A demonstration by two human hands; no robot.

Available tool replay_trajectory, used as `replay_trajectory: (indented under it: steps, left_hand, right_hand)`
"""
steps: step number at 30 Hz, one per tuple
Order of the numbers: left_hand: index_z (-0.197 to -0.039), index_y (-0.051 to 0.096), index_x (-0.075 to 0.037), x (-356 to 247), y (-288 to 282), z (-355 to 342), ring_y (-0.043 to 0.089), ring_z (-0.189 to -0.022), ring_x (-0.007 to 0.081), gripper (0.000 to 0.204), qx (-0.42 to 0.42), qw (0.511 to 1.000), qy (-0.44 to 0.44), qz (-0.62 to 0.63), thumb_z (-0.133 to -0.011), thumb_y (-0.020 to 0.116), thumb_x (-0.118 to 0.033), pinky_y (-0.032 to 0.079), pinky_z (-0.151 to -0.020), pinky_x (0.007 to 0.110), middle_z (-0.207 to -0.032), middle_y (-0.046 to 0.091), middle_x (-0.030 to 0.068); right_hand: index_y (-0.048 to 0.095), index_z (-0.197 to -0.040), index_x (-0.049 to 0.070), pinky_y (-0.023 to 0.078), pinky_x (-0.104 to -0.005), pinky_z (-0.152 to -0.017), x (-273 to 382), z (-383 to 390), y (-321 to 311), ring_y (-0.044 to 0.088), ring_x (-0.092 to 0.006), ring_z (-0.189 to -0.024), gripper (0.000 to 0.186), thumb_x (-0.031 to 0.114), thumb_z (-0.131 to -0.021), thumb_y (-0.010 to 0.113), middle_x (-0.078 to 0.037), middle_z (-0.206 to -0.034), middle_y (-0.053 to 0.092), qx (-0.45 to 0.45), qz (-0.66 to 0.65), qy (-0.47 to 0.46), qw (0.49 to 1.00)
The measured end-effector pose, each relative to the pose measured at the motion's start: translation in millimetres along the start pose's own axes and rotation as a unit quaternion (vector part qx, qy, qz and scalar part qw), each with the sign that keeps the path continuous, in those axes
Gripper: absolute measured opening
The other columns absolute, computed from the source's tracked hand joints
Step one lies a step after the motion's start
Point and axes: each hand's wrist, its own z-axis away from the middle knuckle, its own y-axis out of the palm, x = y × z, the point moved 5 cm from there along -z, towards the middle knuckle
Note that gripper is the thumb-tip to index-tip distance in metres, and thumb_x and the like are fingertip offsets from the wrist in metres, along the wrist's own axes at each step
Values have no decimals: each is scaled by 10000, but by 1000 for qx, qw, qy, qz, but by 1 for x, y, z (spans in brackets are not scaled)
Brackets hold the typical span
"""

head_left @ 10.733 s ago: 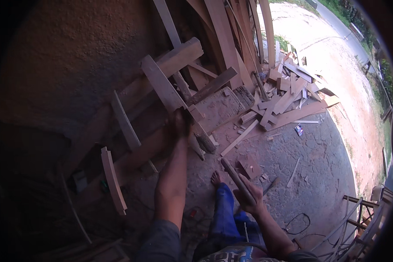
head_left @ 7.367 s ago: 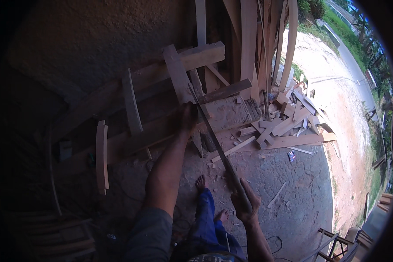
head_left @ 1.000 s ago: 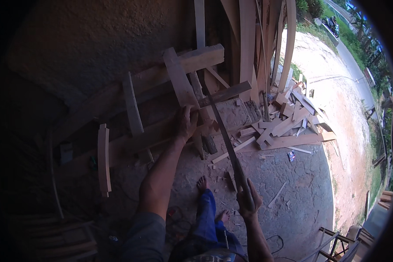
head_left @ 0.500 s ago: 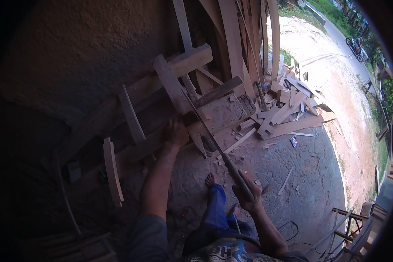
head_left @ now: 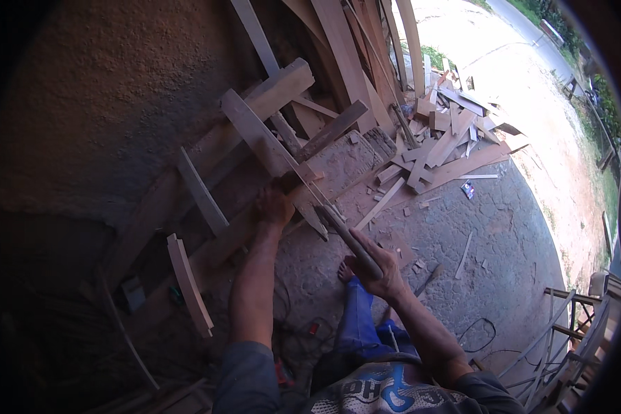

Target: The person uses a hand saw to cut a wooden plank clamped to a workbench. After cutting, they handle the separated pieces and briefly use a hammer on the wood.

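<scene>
Nearest, the shirt (head_left: 421, 399) carries large printed lettering and a blue motif. The right hand (head_left: 381, 270) is closed around the rounded handle of a long, narrow tool that looks like a saw (head_left: 337, 225), out in front of the body and angled away to the upper left. The blade, seen nearly edge-on, is probably stiff along its depth but may flex sideways; the handle, seemingly wood, should be light, and the rear end is the sensible hold.

Farther on, the left hand (head_left: 274, 207) is at a dark wooden block (head_left: 288, 182), fingers bent; shadow hides whether it grips or only presses. The block should be rigid and fairly light, dusty enough to slip, best held away from the blade. Beyond lie a pale slanting board (head_left: 252, 131) and the dusty worktop (head_left: 341, 172). Near the offcuts (head_left: 452, 134), a blue-and-white packet (head_left: 468, 189) bears print too small to read.
</scene>
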Motion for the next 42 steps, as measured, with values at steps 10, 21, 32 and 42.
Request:
replay_trajectory:
  steps: [10, 21, 32, 42]
  left_hand:
    - [-1276, 624, -31, 12, -11, 2, 639, -1172, 426, 453, -16, 1000, 21, 5, -849, 655, -178, 535, -991, 517, -1221, 666, 248]
    - [-1459, 467, -7, 10, -23, 10, 564, -1249, 414, 673, -1, 1000, 5, -12, -840, 663, -183, 468, -1071, 502, -1363, 559, 238]
    - [-1530, 400, -118, 8, -17, 6, 465, -1301, 397, 956, -14, 978, 152, 140, -747, 865, -408, 374, -1115, 540, -1432, 487, 160]
    - [-1482, 447, -117, -6, -10, 7, 524, -1238, 374, 963, -78, 987, 111, 86, -761, 781, -661, 396, -1077, 554, -1341, 575, 152]
  right_hand:
    - [608, -1393, 0, 590, -329, -736, 7, 102, -37, 783, -266, -813, 554, 85, -864, 748, -191, -963, 760, -27, 105, -61, 992]
    - [530, -1476, 27, 578, -372, -864, 49, 15, -22, 765, -267, -1001, 649, 64, -880, 784, -210, -1252, 714, -48, -56, -20, 997]
    - [404, -1554, 5, 512, -351, -699, 123, -46, -48, 649, -211, -781, 820, 432, -918, 695, -160, -997, 656, -100, -257, -110, 955]
    - [671, -1030, 20, 455, -217, -553, 37, -133, -1, 588, -42, -658, 242, 262, -1030, 655, 10, -790, 651, -149, -205, 145, 957]
